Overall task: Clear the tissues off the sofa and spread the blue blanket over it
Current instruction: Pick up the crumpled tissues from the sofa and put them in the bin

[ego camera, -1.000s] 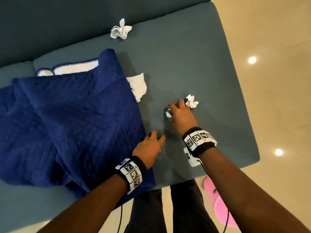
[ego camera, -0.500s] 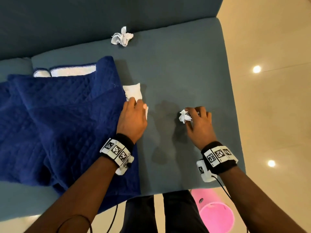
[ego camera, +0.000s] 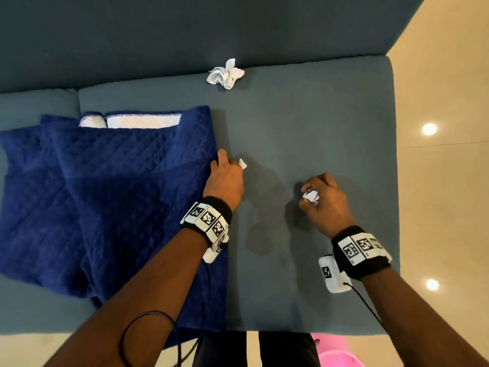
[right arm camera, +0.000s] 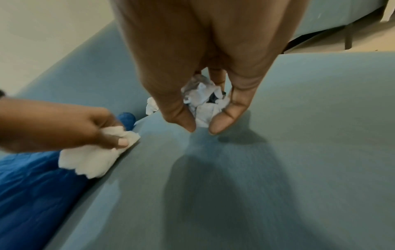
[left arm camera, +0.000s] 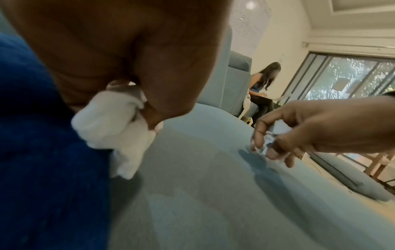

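Note:
My left hand (ego camera: 227,168) grips a flat white tissue (left arm camera: 115,133) at the right edge of the rumpled blue quilted blanket (ego camera: 100,192), which lies on the left part of the teal sofa seat (ego camera: 304,123). In the right wrist view the same tissue (right arm camera: 91,159) hangs from the left hand's (right arm camera: 107,135) curled fingers. My right hand (ego camera: 317,192) holds crumpled white tissues (ego camera: 311,196) in its curled fingers, just above the seat; the wad (right arm camera: 203,104) shows between thumb and fingers. Another crumpled tissue (ego camera: 226,74) lies by the backrest.
A pink bin (ego camera: 336,353) stands on the floor at the sofa's front edge, beside my legs. The sofa's right end meets cream tiled floor (ego camera: 436,181). In the left wrist view a person (left arm camera: 262,89) sits on another sofa far off.
My left hand has closed on the flat tissue and bunched it up at the blanket's edge. The right hand has gathered its tissues into the palm and lifted slightly.

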